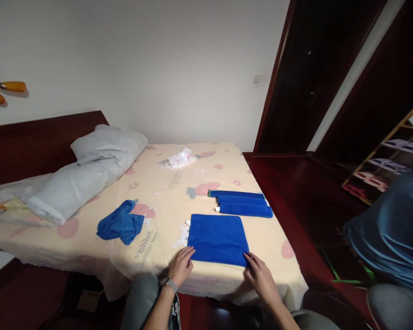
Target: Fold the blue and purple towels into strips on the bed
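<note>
A blue towel (217, 236) lies flat as a rectangle close to the bed's front edge, its white tag sticking out at the far left corner. My left hand (182, 266), with a watch on the wrist, has its fingers closed on the near left corner. At the near right corner, my right hand (259, 274) pinches the towel between thumb and fingers. Just beyond it, several blue towels folded into narrow strips (244, 210) overlap one another. A crumpled blue cloth (120, 224) rests to the left, apart from both hands.
The bed (168, 197) has a cream sheet with a rabbit and carrot print. Farther back lies a crumpled white plastic bag (180, 158); a grey quilt (89, 174) is heaped by the headboard (41, 140). At right are dark blue fabric (388, 229) and a shoe rack (385, 137).
</note>
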Action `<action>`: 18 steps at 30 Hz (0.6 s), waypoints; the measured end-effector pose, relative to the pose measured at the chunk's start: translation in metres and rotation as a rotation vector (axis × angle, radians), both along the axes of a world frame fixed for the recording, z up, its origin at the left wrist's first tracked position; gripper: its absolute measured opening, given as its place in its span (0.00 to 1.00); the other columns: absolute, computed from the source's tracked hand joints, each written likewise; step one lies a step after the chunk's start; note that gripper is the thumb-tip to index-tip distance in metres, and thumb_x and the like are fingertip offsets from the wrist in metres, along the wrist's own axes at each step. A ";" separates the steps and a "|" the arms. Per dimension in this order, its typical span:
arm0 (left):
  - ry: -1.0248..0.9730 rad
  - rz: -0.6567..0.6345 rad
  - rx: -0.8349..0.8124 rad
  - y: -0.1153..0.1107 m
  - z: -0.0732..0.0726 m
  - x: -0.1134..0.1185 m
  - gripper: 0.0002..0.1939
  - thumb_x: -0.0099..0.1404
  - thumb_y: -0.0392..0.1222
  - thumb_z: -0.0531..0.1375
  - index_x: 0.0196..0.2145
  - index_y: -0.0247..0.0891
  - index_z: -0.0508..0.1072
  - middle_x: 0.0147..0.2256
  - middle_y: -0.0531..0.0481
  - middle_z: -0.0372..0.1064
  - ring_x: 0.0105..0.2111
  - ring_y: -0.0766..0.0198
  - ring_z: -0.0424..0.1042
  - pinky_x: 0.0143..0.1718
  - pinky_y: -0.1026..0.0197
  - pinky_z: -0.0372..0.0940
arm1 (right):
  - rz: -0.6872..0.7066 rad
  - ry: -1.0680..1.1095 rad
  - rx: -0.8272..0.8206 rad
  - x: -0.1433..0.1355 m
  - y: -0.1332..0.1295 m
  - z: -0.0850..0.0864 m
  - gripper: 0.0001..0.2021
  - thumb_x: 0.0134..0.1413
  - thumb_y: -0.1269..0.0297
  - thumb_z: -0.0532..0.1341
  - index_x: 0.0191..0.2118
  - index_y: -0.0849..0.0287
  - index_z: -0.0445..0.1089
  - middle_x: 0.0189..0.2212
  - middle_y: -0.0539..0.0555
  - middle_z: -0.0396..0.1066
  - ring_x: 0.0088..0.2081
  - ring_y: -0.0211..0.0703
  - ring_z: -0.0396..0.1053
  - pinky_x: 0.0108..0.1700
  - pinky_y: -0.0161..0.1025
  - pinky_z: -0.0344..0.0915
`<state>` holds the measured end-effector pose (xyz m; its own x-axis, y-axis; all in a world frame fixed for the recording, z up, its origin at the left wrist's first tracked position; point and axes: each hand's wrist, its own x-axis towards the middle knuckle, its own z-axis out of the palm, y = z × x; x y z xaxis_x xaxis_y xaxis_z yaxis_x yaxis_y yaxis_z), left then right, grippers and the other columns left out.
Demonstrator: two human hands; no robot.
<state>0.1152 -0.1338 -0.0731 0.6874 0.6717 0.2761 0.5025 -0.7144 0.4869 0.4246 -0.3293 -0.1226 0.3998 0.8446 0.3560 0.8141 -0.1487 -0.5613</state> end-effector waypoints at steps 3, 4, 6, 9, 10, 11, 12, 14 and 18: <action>-0.058 0.035 -0.115 0.006 0.005 0.001 0.28 0.58 0.29 0.54 0.53 0.46 0.75 0.54 0.50 0.74 0.56 0.56 0.71 0.61 0.48 0.67 | -0.021 0.116 -0.028 0.006 0.002 0.003 0.24 0.53 0.60 0.55 0.55 0.53 0.72 0.56 0.56 0.72 0.55 0.54 0.70 0.58 0.53 0.68; -0.082 0.044 -0.160 0.008 0.008 0.001 0.26 0.59 0.30 0.55 0.53 0.46 0.76 0.53 0.49 0.75 0.55 0.56 0.72 0.60 0.49 0.67 | -0.020 0.153 -0.037 0.009 0.003 0.004 0.23 0.52 0.59 0.56 0.54 0.53 0.73 0.55 0.55 0.73 0.55 0.54 0.71 0.58 0.53 0.68; -0.136 0.065 -0.272 0.014 0.012 0.001 0.23 0.62 0.35 0.56 0.53 0.45 0.75 0.51 0.47 0.76 0.52 0.57 0.74 0.56 0.52 0.70 | -0.037 0.240 -0.054 0.015 0.007 0.008 0.22 0.51 0.56 0.57 0.52 0.54 0.74 0.51 0.56 0.75 0.53 0.55 0.72 0.56 0.52 0.69; -0.225 0.097 -0.462 0.024 0.012 0.005 0.22 0.66 0.42 0.56 0.57 0.42 0.70 0.50 0.45 0.76 0.50 0.57 0.75 0.50 0.55 0.72 | -0.100 0.410 -0.098 0.022 0.014 0.016 0.23 0.54 0.49 0.57 0.50 0.54 0.74 0.46 0.56 0.78 0.48 0.55 0.75 0.51 0.49 0.72; -0.250 0.108 -0.505 0.028 0.011 0.007 0.22 0.67 0.45 0.57 0.58 0.42 0.69 0.50 0.44 0.75 0.50 0.57 0.75 0.49 0.56 0.72 | -0.120 0.461 -0.115 0.023 0.017 0.020 0.23 0.55 0.47 0.56 0.49 0.54 0.74 0.45 0.56 0.79 0.47 0.56 0.76 0.49 0.49 0.72; -0.266 0.123 -0.531 0.031 0.009 0.009 0.22 0.67 0.47 0.57 0.58 0.42 0.69 0.51 0.44 0.75 0.51 0.57 0.75 0.50 0.56 0.72 | -0.136 0.500 -0.133 0.025 0.020 0.023 0.23 0.55 0.45 0.56 0.48 0.54 0.74 0.44 0.56 0.79 0.45 0.56 0.76 0.48 0.48 0.73; -0.272 0.140 -0.543 0.035 0.007 0.011 0.22 0.67 0.49 0.57 0.57 0.41 0.69 0.51 0.44 0.74 0.50 0.57 0.75 0.50 0.56 0.72 | -0.145 0.526 -0.151 0.027 0.024 0.027 0.23 0.56 0.44 0.55 0.48 0.54 0.74 0.43 0.56 0.79 0.45 0.56 0.76 0.47 0.47 0.73; -0.267 0.176 -0.550 0.042 0.002 0.017 0.23 0.68 0.53 0.57 0.56 0.40 0.69 0.49 0.44 0.75 0.47 0.57 0.76 0.50 0.56 0.71 | -0.156 0.539 -0.190 0.031 0.031 0.033 0.23 0.57 0.42 0.55 0.46 0.53 0.74 0.42 0.56 0.79 0.44 0.56 0.76 0.45 0.45 0.72; -0.263 0.219 -0.551 0.054 -0.003 0.028 0.23 0.70 0.56 0.55 0.55 0.40 0.69 0.47 0.44 0.76 0.44 0.57 0.77 0.48 0.57 0.71 | -0.198 0.515 -0.266 0.038 0.045 0.040 0.24 0.58 0.40 0.53 0.43 0.54 0.75 0.42 0.57 0.79 0.43 0.56 0.76 0.44 0.45 0.70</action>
<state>0.1430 -0.0801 -0.0766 0.4749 0.8800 -0.0085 0.4220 -0.2192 0.8797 0.4630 -0.2845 -0.0829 0.6232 0.7699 -0.1375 0.3908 -0.4588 -0.7980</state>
